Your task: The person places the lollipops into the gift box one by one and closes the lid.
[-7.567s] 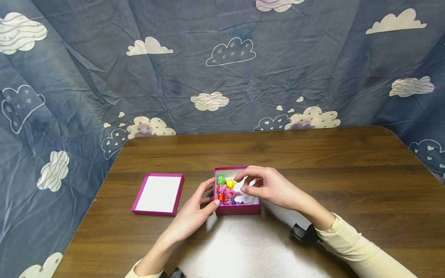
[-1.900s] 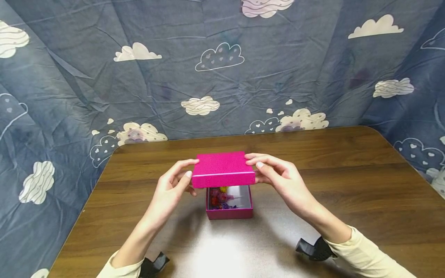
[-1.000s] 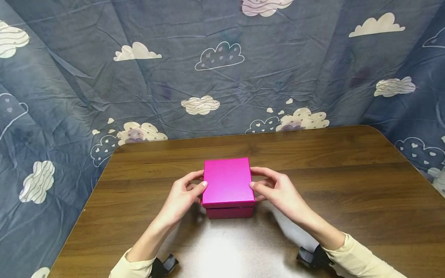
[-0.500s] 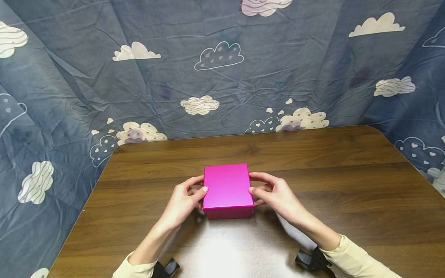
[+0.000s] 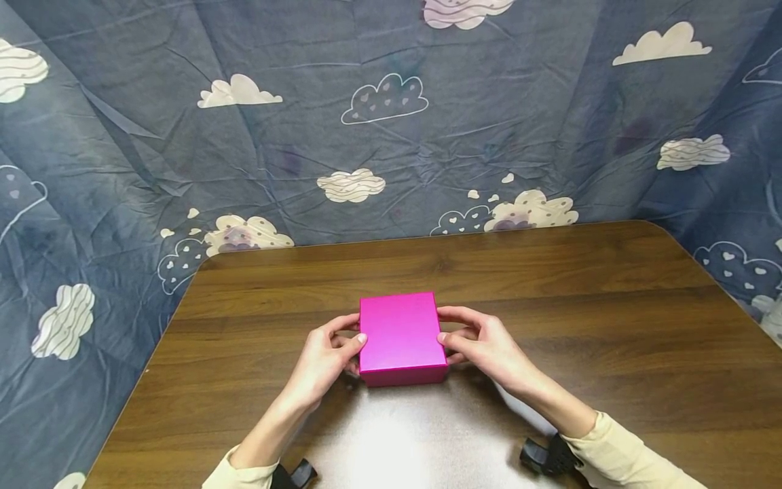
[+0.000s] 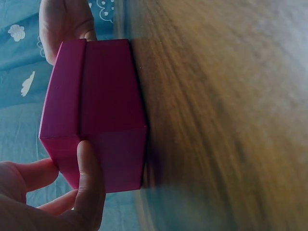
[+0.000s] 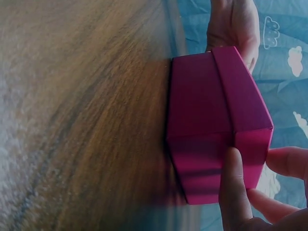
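A bright pink square lid (image 5: 400, 331) sits over its matching box base (image 6: 108, 86) on the table. In both wrist views the lid's rim overlaps the upper walls, with a straight seam between the two. My left hand (image 5: 320, 356) grips the left side, thumb by the top edge and the other fingers along the wall. On the opposite side my right hand (image 5: 491, 346) holds the lid the same way, its thumb by the top edge. One fingertip of each hand lies near the seam in its wrist view. The box's contents are hidden under the lid.
The brown wooden table (image 5: 550, 292) reaches back to a blue cloth with a cloud pattern (image 5: 275, 149). Black wrist mounts hang below both forearms, and a strong light glare lies on the table before the box.
Earlier the lid lay upturned at the left and colourful wrapped candies showed in the box. Both hands brought it over the box and lowered it; since half a second ago it has sunk slightly.
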`<state>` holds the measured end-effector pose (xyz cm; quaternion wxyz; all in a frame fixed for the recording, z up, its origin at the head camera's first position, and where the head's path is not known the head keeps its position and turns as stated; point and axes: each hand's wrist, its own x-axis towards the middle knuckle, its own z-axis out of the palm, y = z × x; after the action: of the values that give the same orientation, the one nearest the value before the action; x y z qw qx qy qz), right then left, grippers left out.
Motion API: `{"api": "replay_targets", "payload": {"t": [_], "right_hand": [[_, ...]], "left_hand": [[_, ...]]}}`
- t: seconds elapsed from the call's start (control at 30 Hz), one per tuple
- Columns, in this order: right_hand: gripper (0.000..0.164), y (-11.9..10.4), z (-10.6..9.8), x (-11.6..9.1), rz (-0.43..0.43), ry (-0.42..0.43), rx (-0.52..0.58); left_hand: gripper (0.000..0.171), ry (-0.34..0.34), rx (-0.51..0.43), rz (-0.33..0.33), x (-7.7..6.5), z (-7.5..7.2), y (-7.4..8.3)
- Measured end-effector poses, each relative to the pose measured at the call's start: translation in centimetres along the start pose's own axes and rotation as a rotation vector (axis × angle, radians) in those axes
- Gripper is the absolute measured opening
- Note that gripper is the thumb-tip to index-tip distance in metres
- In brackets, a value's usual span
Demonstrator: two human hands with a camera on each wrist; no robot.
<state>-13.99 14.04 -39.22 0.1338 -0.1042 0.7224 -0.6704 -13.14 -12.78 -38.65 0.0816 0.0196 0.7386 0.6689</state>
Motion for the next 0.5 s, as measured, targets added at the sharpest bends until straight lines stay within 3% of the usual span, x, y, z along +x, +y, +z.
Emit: {"api": "replay_targets", "payload": {"t": [0.5], "right_hand": [[0.055,0.8,0.1,0.2,0.025,-0.009,0.043]], "left_hand": [[0.043,0.031,-0.043,0.003,0.1,0.0,-1.1]]}}
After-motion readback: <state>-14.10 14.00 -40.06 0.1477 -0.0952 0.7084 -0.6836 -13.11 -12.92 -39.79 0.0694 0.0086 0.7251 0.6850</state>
